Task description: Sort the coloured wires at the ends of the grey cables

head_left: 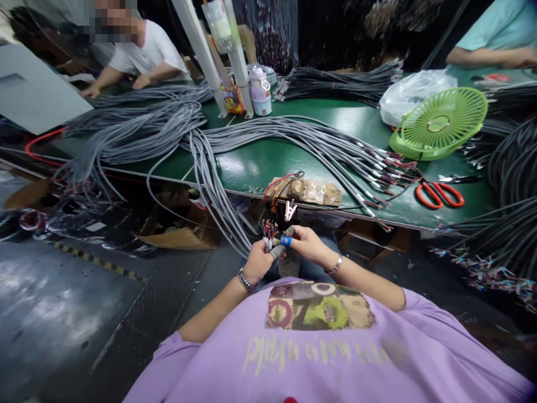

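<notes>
In front of my lap, my left hand point(259, 261) is closed around the end of a bundle of grey cables point(229, 215). Stripped ends with several thin coloured wires point(269, 228) fan out above its fingers. My right hand point(309, 245) is close against the left, fingers pinched at the base of the wires. A blue band wraps one of its fingers, and dark coverings sit on fingertips of both hands. Whatever lies between the right fingertips is too small to make out. From my left hand the cables run up onto the green table point(241, 168).
A taped board point(316, 192) with a pale clip point(290, 210) lies at the table edge. Red-handled scissors point(438, 194), a green fan point(440, 123), a plastic bag point(415, 95) and a purple bottle point(260, 92) are on the table. Grey cables point(146, 126) pile left. Two people sit opposite.
</notes>
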`<action>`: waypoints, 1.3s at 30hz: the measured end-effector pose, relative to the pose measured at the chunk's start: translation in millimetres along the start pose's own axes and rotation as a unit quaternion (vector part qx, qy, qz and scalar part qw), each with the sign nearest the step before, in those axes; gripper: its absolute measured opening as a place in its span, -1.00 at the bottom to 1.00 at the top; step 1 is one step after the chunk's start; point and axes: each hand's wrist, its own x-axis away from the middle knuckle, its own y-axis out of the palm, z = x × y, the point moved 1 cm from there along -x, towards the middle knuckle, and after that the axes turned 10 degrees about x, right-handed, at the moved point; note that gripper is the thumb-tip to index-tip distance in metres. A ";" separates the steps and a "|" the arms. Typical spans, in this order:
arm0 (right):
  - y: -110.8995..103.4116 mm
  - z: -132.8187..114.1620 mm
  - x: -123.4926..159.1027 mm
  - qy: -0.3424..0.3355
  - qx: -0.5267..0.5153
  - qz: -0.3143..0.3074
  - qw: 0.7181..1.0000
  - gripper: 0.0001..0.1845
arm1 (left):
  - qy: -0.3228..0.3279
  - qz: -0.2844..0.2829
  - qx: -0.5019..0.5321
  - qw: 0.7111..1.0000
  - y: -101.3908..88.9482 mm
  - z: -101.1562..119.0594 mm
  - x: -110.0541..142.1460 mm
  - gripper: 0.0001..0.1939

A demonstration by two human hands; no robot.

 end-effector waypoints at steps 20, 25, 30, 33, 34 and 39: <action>-2.1 2.6 8.1 -0.032 -0.026 0.059 0.997 -0.71 | 0.011 0.086 0.127 0.988 8.7 0.5 2.5 -0.70; -4.6 -1.1 7.1 -0.017 -0.003 0.029 0.999 -0.73 | 0.009 0.070 0.088 0.994 11.3 1.5 5.5 -0.68; -6.1 -6.0 1.7 -0.013 -0.040 -0.022 0.999 -0.67 | 0.011 0.035 0.064 0.997 13.1 2.6 6.9 -0.66; -3.5 -4.8 2.6 0.003 -0.081 -0.083 0.993 -0.66 | 0.005 0.003 0.036 0.999 11.1 3.0 6.6 -0.65; -1.8 -4.1 3.2 0.005 -0.087 -0.090 0.992 -0.66 | 0.001 -0.009 0.023 1.000 10.3 3.1 6.6 -0.64; 3.1 0.0 -1.6 0.027 -0.072 0.050 0.996 -0.67 | -0.011 -0.082 -0.020 0.996 11.6 3.7 8.0 -0.64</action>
